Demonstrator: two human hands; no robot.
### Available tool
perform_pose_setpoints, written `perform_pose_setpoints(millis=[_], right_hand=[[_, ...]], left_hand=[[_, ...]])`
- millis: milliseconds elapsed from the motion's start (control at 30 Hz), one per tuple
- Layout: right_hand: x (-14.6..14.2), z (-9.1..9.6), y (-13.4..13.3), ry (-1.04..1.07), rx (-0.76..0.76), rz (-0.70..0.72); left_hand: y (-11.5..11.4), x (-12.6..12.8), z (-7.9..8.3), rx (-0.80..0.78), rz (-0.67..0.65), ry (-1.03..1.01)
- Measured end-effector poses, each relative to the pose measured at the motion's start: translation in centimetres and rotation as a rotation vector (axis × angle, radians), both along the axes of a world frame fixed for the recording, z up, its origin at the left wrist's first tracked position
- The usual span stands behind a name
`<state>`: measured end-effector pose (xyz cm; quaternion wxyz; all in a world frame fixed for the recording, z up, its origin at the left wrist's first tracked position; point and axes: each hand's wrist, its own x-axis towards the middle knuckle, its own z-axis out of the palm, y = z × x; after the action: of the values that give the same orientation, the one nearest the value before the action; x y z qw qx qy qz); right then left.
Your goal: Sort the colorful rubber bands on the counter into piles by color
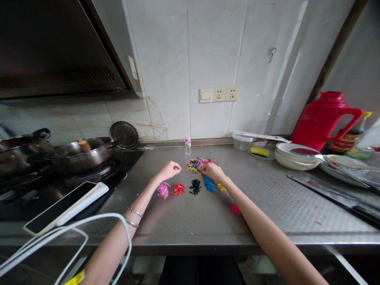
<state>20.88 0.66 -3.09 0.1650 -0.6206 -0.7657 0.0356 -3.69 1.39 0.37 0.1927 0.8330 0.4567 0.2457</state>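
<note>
A mixed heap of small coloured loops (pixel 199 164), which look like tiny rubber bands, lies on the steel counter. At the heap's right edge, my right hand (pixel 214 172) has its fingers pinched together; what they hold is hidden. My left hand (pixel 170 171) is just left of the heap, its fingers curled to the thumb, and anything in them is too small to see. In front are single-colour piles: pink (pixel 163 190), red (pixel 178 189), black (pixel 195 187), blue (pixel 209 185) and yellow (pixel 221 187), the yellow partly behind my right wrist.
A small pink-capped bottle (pixel 188 145) stands behind the heap. To the left are a stove with pans (pixel 86 156) and a phone (pixel 61 208) with white cables. Bowls (pixel 297 156), a knife (pixel 323 196) and a red thermos (pixel 323 118) are right. A red object (pixel 235 209) lies by my right forearm.
</note>
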Motion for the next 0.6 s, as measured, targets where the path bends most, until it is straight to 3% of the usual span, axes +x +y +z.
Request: perform_pose_setpoints(millis=[267, 433, 600], right_hand=[[0.9, 1.2, -0.1, 0.098, 0.041, 0.041], [0.7, 2.0, -0.1, 0.228, 0.100, 0.305], [-0.4, 1.8, -0.4, 0.255, -0.021, 0.545]], left_hand=[[3.2, 2.9, -0.6, 0.058, -0.014, -0.051], [4.6, 4.1, -1.6, 0.037, -0.035, -0.072], [4.7, 5.4, -2.5, 0.025, -0.069, -0.003]])
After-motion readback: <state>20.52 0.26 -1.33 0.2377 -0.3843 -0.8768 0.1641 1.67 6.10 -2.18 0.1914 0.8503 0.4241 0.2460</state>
